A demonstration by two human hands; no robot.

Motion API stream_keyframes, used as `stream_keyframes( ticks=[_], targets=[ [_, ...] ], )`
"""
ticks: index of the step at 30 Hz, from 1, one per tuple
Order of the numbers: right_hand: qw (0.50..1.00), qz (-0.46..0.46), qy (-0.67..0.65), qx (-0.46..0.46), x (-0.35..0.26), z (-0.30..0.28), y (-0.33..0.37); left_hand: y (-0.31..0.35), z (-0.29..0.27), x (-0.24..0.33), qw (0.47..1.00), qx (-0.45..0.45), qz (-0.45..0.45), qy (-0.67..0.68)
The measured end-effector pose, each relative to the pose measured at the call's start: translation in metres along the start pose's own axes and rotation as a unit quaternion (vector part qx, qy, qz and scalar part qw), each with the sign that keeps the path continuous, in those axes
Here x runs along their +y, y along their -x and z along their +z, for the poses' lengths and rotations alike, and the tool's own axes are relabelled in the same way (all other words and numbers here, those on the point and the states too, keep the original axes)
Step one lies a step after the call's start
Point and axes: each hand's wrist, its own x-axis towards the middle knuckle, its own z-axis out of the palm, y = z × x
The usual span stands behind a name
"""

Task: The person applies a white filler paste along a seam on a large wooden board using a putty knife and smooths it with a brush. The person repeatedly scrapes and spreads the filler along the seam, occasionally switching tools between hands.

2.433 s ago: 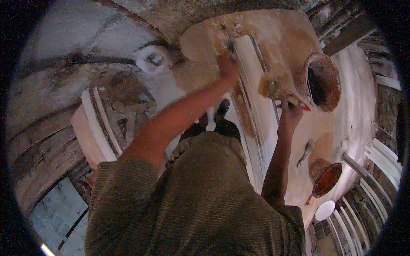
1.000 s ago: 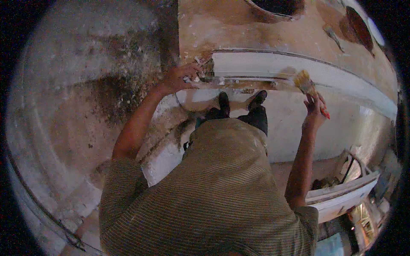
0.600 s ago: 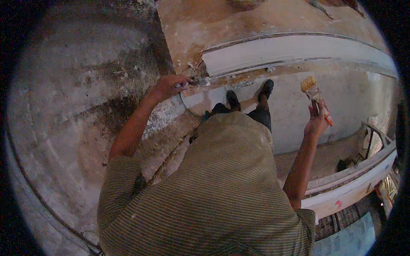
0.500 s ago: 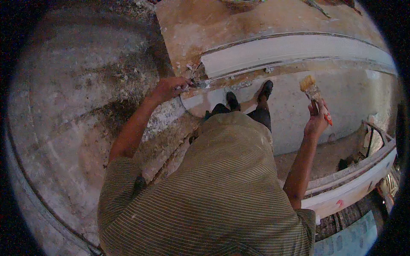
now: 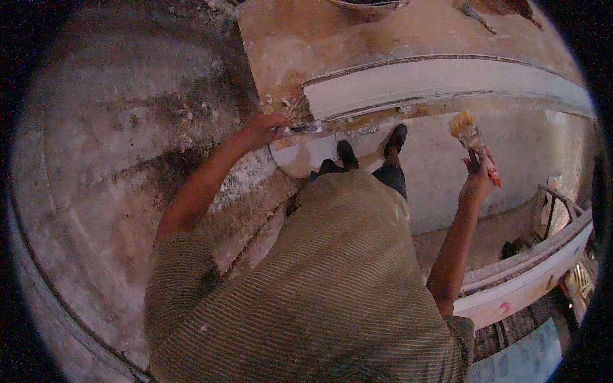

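In my right hand (image 5: 477, 173), raised on the right, is a paintbrush (image 5: 471, 138) with yellowish bristles pointing up and away. Its middle is smeared whitish, and a red handle end shows beside the palm. My left hand (image 5: 269, 129) reaches out to the left, fingers closed round a small greyish tool (image 5: 305, 128) with a white-smeared end; its exact kind is too blurred to tell. That tool lies by the near left corner of a long white panel (image 5: 447, 80), close to crumbs and scraps (image 5: 290, 105) on the brown surface.
A stained, rough grey wall or slab (image 5: 121, 140) fills the left side. My shoes (image 5: 347, 153) stand on a pale floor (image 5: 440, 179). At the lower right lies a white-sided frame or bench (image 5: 517, 300), with a light blue sheet (image 5: 523, 357) below it. A round container's rim (image 5: 370, 7) shows at the top.
My left hand has shifted slightly to the right and up with the small tool. The brush in my right hand has tilted a little; the hand stays nearly in place.
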Motion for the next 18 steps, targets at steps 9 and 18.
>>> stream_keyframes(
  ticks=[9, 18],
  targets=[
    [0.999, 0.039, -0.027, -0.017, 0.001, 0.016, 0.014, -0.159, 0.019, 0.149, 0.96, 0.219, 0.175, 0.001],
    [0.998, 0.015, 0.034, -0.041, 0.002, 0.016, 0.013, -0.048, 0.015, 0.072, 0.986, 0.141, 0.082, -0.039]
  ],
)
